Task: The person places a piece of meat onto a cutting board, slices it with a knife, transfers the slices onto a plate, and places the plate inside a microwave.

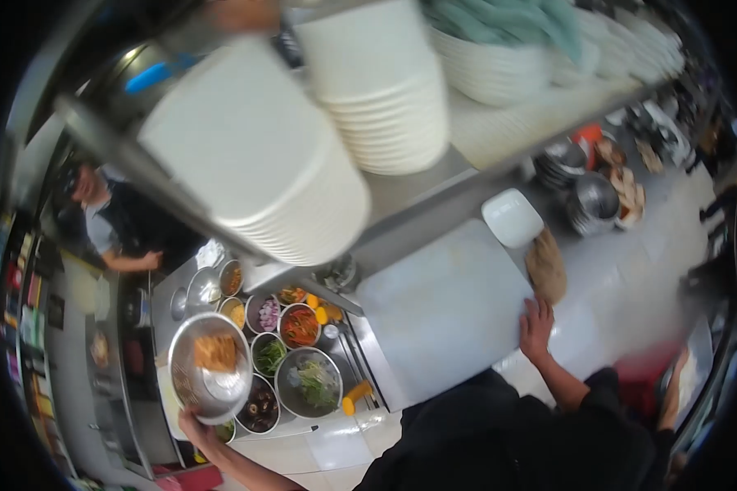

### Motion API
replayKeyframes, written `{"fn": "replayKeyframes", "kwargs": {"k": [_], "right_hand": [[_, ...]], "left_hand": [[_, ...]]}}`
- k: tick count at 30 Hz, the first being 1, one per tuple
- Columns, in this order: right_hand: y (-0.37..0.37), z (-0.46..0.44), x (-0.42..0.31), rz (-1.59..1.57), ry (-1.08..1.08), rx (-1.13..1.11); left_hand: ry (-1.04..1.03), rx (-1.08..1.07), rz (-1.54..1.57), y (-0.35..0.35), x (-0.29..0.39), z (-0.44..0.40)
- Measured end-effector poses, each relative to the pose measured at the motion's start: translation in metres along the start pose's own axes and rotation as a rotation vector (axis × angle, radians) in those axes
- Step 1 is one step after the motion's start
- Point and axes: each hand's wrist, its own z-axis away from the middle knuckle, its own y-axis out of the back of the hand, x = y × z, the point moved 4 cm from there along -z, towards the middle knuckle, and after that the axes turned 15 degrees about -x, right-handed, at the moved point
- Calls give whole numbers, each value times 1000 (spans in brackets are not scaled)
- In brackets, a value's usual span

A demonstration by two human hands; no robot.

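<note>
My left hand [198, 430] grips the rim of a metal bowl [187, 372], tilted above the other bowls at the left. An orange-brown block of food [214, 353] lies inside it. My right hand [535, 327] is at the right edge of a large white board [446, 311], fingers apart, holding nothing that shows. Just beyond that hand lies a brown cloth [546, 268], with a white square dish [512, 218] above it. Near the held bowl stand bowls of chopped red onion [264, 313], orange-red strips [300, 326], green leaves [269, 354], dark mushrooms [258, 405] and pale shreds [309, 383].
An overhead shelf [418, 196] carries tall stacks of white dishes [258, 155] close in front. Metal bowls [594, 200] stand at the far right. Another person [127, 221] stands at the left. A yellow-handled tool [357, 397] lies beside the board.
</note>
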Motion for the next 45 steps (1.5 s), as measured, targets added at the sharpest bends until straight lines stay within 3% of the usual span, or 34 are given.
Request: {"fn": "replayKeyframes", "kwargs": {"k": [2, 8, 10, 15, 16, 18, 20, 24, 27, 34, 37, 39, 43, 45], "right_hand": [[0, 0, -1, -53, -8, 16], [5, -1, -6, -112, 2, 66], [6, -1, -8, -170, 12, 94], [27, -14, -20, -121, -25, 63], [37, -25, -26, -280, 29, 50], [53, -45, -39, -455, 78, 39], [64, -59, -65, -554, 341, -43], [62, -70, -117, -436, 574, -245], [32, -72, -141, -429, 440, -335], [30, -88, -139, -396, 380, -398], [16, -107, -126, -386, 363, -299], [5, -124, -109, -533, 149, -374], [-22, -141, -86, -491, 18, -507], [-19, -140, -87, -661, -53, -484]], "left_hand": [[156, -46, 7, -17, 9, 48], [272, -293, 26, -129, 28, 181], [255, -261, -146, -153, 13, 202], [260, -397, -147, -267, -14, 239], [216, -436, -185, -293, -13, 244], [322, -501, -316, -329, -13, 253], [278, -515, -283, -347, -33, 249], [187, -595, -232, -378, -33, 253], [164, -622, -257, -391, -33, 257], [66, -574, -372, -391, -35, 257], [68, -596, -400, -391, -27, 256], [75, -588, -420, -390, -23, 255], [110, -566, -496, -382, -29, 249], [110, -573, -479, -380, -29, 245]]}}
